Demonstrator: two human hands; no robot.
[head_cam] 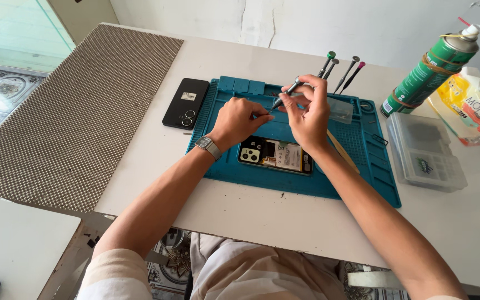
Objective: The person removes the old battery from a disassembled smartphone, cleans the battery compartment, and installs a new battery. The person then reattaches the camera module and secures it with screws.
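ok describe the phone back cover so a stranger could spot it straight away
Find the blue mat on the white table. Just off its left edge lies the back cover, a black slab with two round lens rings, unlike the opened phone lying on the mat.

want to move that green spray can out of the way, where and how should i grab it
Grip the spray can around the middle of its round body, coming from its near left side, which looks open. It leans away toward the wall, and the nozzle with its thin red straw sits on top, so avoid the top. A yellow bag and clear box crowd its right and base.
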